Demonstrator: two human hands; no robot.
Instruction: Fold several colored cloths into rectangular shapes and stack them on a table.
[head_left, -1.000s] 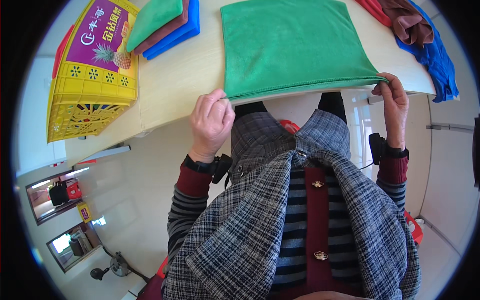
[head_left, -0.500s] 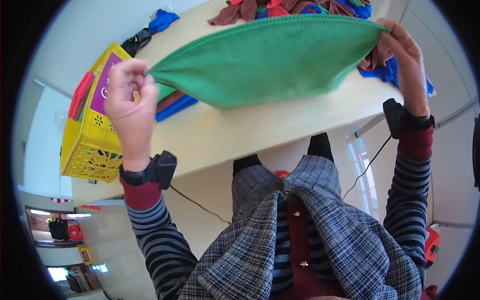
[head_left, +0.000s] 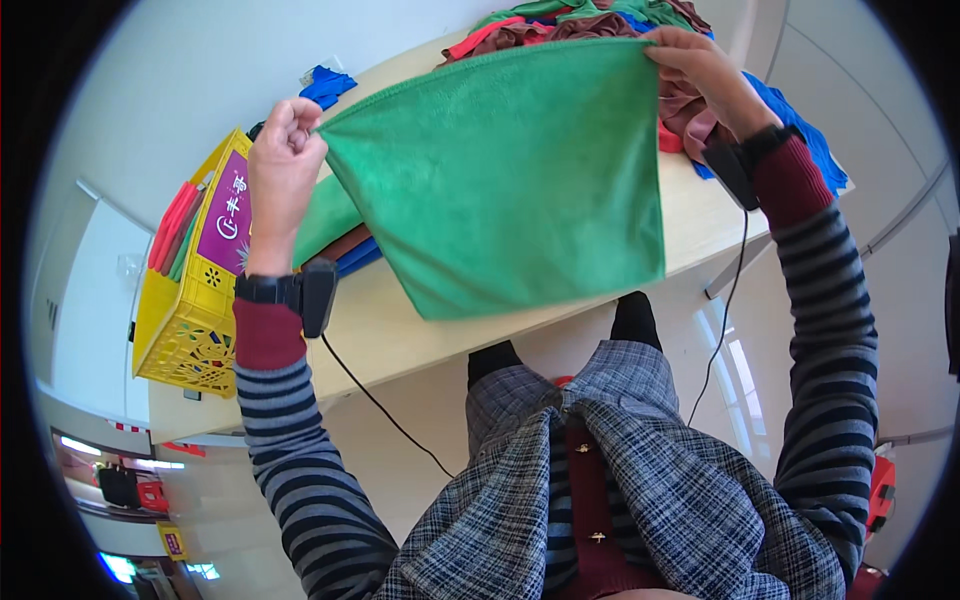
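Note:
A green cloth (head_left: 510, 180) hangs stretched between my two hands above the table. My left hand (head_left: 284, 165) pinches its upper left corner, and my right hand (head_left: 705, 75) grips the upper right corner. The cloth's lower edge hangs loose over the table's front part. Behind its left side, partly covered, lies a stack of folded cloths (head_left: 335, 225) in green, brown and blue. Close behind my right hand is a heap of crumpled cloths (head_left: 685, 110) in brown, red, blue and green.
At the table's left end stands a yellow plastic crate (head_left: 185, 335) with folded cloths upright in it. A small blue cloth (head_left: 327, 87) lies near the back edge of the pale table (head_left: 450, 340). Thin black cables (head_left: 385, 410) run from the bands on both my wrists.
My right hand has moved left and the left hand slightly right, bringing the corners closer together. The green cloth now hangs lower and flatter, its bottom edge nearer to me.

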